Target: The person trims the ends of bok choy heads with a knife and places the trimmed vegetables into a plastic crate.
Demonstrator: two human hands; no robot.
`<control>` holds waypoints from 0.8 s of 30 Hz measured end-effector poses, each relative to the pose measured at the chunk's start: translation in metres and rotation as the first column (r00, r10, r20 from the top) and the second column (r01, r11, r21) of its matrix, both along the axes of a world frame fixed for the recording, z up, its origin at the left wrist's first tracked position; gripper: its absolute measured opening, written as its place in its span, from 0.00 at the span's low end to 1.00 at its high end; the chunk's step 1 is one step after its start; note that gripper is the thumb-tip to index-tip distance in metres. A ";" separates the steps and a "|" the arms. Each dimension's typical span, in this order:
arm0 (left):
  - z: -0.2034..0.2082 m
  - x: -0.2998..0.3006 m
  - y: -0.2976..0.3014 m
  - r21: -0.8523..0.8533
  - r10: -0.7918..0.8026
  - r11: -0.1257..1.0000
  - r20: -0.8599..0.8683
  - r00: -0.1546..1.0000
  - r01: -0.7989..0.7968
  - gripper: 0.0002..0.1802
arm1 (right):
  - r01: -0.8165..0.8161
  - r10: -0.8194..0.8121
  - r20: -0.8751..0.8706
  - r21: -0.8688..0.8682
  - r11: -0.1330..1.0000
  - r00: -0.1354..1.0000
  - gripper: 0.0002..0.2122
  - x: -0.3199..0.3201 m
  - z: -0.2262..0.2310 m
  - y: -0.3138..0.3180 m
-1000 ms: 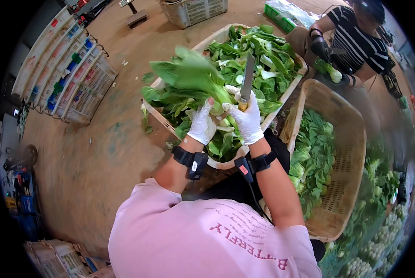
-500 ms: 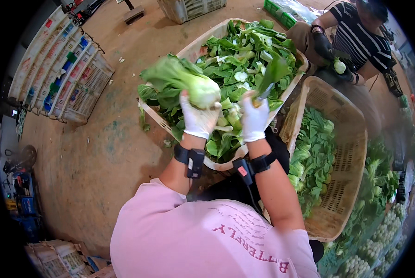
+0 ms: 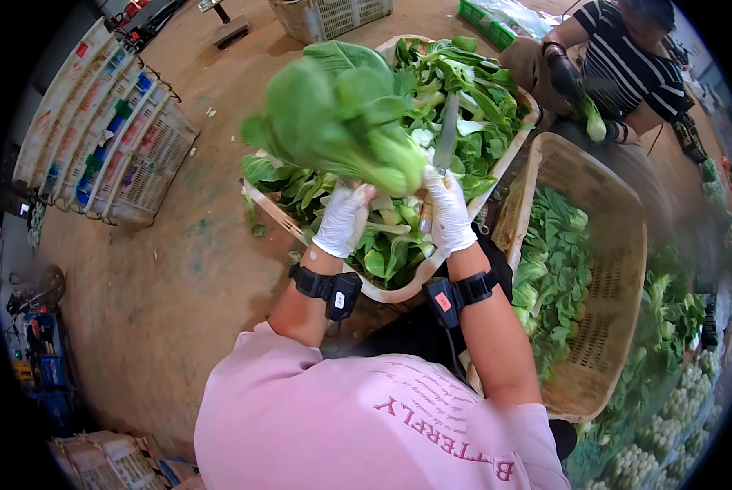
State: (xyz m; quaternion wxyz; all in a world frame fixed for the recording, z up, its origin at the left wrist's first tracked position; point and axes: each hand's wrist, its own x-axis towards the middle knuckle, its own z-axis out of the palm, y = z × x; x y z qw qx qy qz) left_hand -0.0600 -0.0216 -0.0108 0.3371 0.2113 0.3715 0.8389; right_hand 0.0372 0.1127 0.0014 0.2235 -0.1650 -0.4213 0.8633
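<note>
- From my remote seat, reading the clock from mid-view, I'm seeing the white-gloved left hand (image 3: 344,219), near 11 o'clock, gripping a large leafy green head (image 3: 403,167) by its pale base.
- The leafy green head is tilting over the near crate (image 3: 403,291), its blurred leaves pointing toward 10 o'clock.
- The white-gloved right hand (image 3: 448,211), near 2 o'clock, is clasping a knife (image 3: 447,135), blade pointing to 12, while its fingertips are touching the pale base.
- Loose leaves (image 3: 472,139) are filling the near crate.
- At 3 o'clock, a second crate (image 3: 611,286) is holding smaller greens (image 3: 558,261).
- At 2 o'clock, a co-worker (image 3: 627,57) is holding another head (image 3: 595,126).
</note>
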 end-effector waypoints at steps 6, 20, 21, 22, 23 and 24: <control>-0.016 0.007 0.021 0.049 0.046 0.997 0.297 0.954 -0.063 0.27 | 0.147 -0.139 -0.054 0.518 0.842 0.989 0.27 -0.003 -0.009 -0.008; 0.008 0.016 0.023 0.103 0.063 0.987 0.448 0.892 -0.121 0.37 | 0.361 -0.412 0.056 0.386 0.849 0.909 0.16 -0.006 -0.028 0.009; -0.003 0.013 0.024 0.086 0.119 0.985 0.292 0.949 -0.150 0.37 | 0.220 -0.264 0.211 0.212 0.952 0.941 0.17 -0.001 -0.013 0.003; -0.019 0.008 0.023 0.074 0.172 0.981 0.128 0.977 -0.182 0.36 | 0.024 -0.025 0.096 0.005 1.000 0.995 0.19 0.000 -0.016 0.006; -0.028 0.006 0.022 0.066 0.209 0.976 -0.036 0.977 -0.206 0.36 | -0.191 0.183 -0.061 -0.173 0.966 0.981 0.20 0.005 -0.023 0.014; -0.025 0.011 0.012 -0.095 0.183 0.967 -0.392 0.901 -0.238 0.34 | -0.415 0.347 -0.254 -0.298 0.860 0.903 0.22 0.006 -0.024 0.020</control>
